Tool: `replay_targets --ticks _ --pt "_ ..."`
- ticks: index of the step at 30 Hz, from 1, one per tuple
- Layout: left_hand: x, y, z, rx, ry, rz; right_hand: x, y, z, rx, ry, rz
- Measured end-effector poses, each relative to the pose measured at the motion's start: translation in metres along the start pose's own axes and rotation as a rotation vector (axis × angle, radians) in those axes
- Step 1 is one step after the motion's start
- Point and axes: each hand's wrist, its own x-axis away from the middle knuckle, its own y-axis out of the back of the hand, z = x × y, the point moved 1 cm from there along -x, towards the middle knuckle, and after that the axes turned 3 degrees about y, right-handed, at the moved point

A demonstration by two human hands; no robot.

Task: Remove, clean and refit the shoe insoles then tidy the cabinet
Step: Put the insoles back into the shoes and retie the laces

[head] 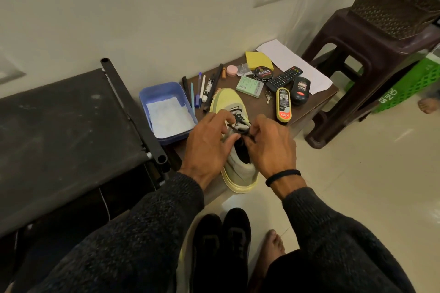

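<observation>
A pale yellow-green sneaker [228, 102] with black laces [239, 123] stands on a low brown table [309, 100], its heel over the front edge. My left hand [209, 147] is at the shoe's left side and pinches a lace near the tongue. My right hand [273, 147] is at the right side, its fingers curled round the other lace end. The shoe's opening shows dark between my hands; an insole cannot be made out. A pair of black shoes [223, 240] stands on the floor below.
A blue tub [152, 95] with white cloth sits left of the shoe. Pens, polish tins, a remote and a yellow sponge [258, 59] lie behind it. A black cabinet top [66, 123] is on the left, a brown stool [366, 59] with a basket on the right.
</observation>
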Motion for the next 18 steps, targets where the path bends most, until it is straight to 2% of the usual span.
replay_targets --ticks 4,12,15,18 --pt "-0.006 0.003 0.0 -0.049 -0.026 0.047 -0.002 0.007 -0.003 -0.117 -0.005 0.127" --pt "-0.012 0.012 -0.008 -0.301 -0.207 0.243 0.006 0.024 -0.013 -0.231 0.145 0.363" --pt "-0.01 0.011 -0.007 -0.331 -0.242 0.286 0.005 0.014 -0.018 -0.243 0.123 0.314" --pt "-0.01 0.009 -0.006 -0.351 -0.218 0.254 0.0 0.009 -0.02 -0.231 0.081 0.26"
